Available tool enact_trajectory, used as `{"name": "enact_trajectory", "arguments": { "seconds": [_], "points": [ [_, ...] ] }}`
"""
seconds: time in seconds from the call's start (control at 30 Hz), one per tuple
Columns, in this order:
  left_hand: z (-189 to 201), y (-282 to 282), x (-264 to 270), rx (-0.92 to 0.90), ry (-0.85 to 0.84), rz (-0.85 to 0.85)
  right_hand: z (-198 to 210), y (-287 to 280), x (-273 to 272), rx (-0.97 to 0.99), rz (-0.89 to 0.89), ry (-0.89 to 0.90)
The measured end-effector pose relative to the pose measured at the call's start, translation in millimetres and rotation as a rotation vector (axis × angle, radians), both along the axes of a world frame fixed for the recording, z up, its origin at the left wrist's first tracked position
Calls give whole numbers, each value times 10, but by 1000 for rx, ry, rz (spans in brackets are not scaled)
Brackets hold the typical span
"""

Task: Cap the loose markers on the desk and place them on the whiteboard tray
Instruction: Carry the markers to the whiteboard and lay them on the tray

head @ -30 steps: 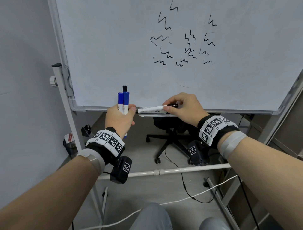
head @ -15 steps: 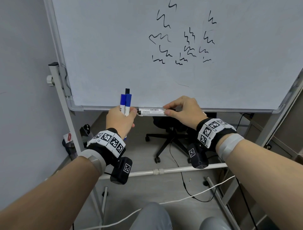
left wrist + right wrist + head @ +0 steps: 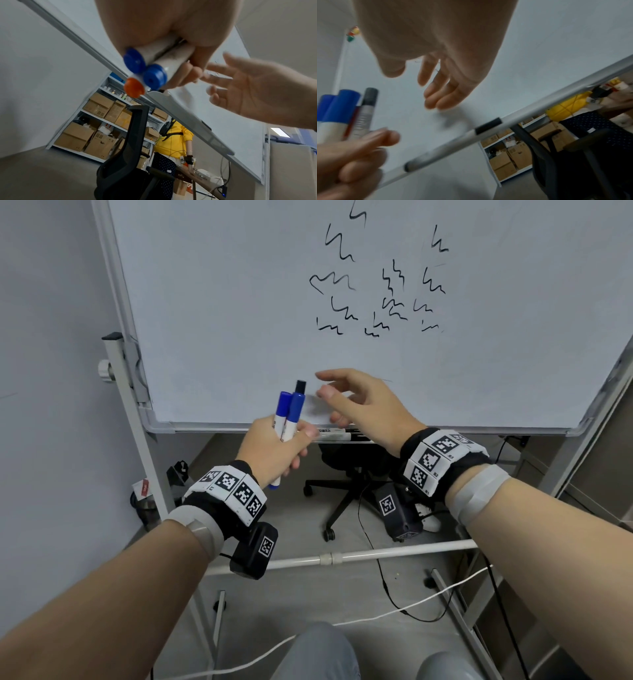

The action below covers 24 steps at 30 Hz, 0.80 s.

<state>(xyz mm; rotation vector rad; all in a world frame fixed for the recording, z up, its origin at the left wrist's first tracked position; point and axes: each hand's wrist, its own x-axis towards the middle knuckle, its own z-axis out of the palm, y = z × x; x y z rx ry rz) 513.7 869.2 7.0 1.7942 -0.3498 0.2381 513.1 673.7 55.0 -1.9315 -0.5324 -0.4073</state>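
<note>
right hand (image 3: 363, 405) has let go of the black-capped marker (image 3: 337, 435), now lying on the whiteboard tray (image 3: 342, 440); hand lifted above the tray, fingers loose, holding nothing. left hand (image 3: 274, 450) still grips a bundle of markers (image 3: 289, 414) upright, left of it. below the tray: office chair (image 3: 346, 474), cables on grey floor.
</note>
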Motion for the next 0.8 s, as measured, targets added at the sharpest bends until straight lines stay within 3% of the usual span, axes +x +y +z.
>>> {"name": "enact_trajectory", "arguments": {
  "seconds": [0.37, 0.47, 0.6, 0.8],
  "points": [
    [3, -15, -97, 56, 120, -232, -65, -5, -125, 19, 197, 108],
    [8, -3, -83, 62, 95, -222, -69, 0, -72, 70, 125, 102],
    [24, 69, -26, -112, 46, -128, -81, -112, 2, 243, 1, 73],
    [22, 92, 66, -159, -45, -35, -105, -209, 66, -125, -29, 62]
  ]
}}
